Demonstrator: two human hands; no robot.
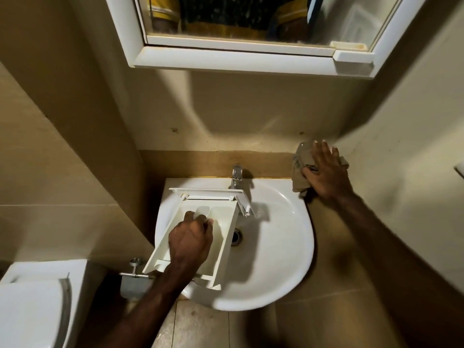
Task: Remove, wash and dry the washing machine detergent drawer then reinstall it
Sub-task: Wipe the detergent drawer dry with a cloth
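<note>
Left hand [190, 237] curled gripping detergent drawer [223, 222] (over sink [288, 247]), right hand [326, 174] clutching cloth [301, 159]

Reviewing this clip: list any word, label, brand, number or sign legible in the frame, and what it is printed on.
None can be read.
Detergent drawer, held over the sink by the left hand: plain white, no marking shows.
Tap: no legible mark.
Cloth under the right hand: no print seen.
Mirror cabinet: no lettering visible.
</note>
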